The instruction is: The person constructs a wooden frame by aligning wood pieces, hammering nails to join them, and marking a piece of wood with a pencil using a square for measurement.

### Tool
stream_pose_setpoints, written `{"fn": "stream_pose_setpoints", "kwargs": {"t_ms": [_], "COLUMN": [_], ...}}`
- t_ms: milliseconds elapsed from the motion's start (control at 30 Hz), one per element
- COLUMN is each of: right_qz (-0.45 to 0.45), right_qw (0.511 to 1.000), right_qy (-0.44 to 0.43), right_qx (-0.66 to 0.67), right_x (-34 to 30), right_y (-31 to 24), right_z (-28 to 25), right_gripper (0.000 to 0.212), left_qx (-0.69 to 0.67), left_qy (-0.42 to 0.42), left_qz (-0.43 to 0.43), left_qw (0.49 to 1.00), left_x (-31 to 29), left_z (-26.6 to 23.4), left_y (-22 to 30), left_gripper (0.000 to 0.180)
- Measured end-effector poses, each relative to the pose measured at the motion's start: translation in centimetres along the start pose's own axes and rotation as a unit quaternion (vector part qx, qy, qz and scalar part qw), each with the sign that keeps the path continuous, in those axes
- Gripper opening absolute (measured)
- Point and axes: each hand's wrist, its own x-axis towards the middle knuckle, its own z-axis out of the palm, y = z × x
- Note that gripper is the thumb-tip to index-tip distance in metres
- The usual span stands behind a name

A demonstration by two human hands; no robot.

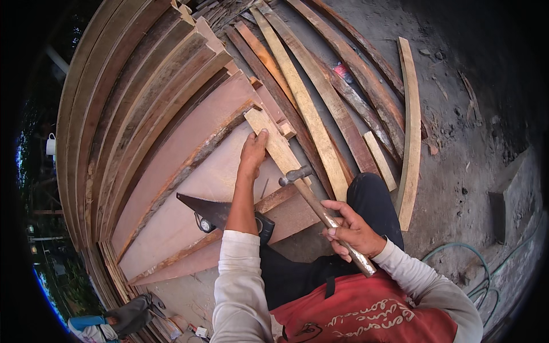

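Observation:
My left hand (254,151) grips a short, pale wooden board (274,143) near its far end, the thumb on top. In my right hand (351,228) is a hammer (317,208), its worn handle wrapped by the fingers. The hammer's metal head (294,175) is over the board's near end; whether they touch, I cannot tell. Below my left forearm lies a handsaw (203,207) with a dark blade, partly hidden by the arm. Beside it is a small round, silver-rimmed thing (204,223). Under the board is a pinkish plywood panel (200,160) with rough battens across it.
Long timber beams (120,114) are stacked at the left. Several loose planks (300,108) lie on the ground ahead and to the right. A green hose (486,268) curls by a concrete block (509,200). A white mug (51,144) is at the far left.

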Motion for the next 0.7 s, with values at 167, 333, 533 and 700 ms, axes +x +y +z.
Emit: {"fn": "stream_pose_setpoints", "kwargs": {"t_ms": [167,333,533,700], "right_qz": [-0.045,0.012,-0.101,-0.006], "right_qw": [0.998,0.999,0.985,0.996], "right_qy": [0.018,-0.024,0.136,0.075], "right_qx": [-0.044,-0.022,0.015,0.04], "right_x": [6.5,19.1,22.3,23.3], "right_y": [-3.0,-4.1,-2.0,-1.7], "right_z": [3.0,5.7,6.7,5.8], "right_gripper": [0.066,0.054,0.045,0.049], "left_qx": [0.092,0.506,0.459,0.417], "left_qy": [0.05,0.23,0.232,0.271], "left_qz": [0.065,0.046,-0.051,-0.066], "left_qw": [0.992,0.83,0.856,0.865], "left_x": [-4.2,-4.2,-3.9,-3.8], "left_z": [5.1,8.0,8.2,8.7], "left_y": [-1.1,-2.5,0.0,-0.1], "left_gripper": [0.056,0.072,0.069,0.07]}}
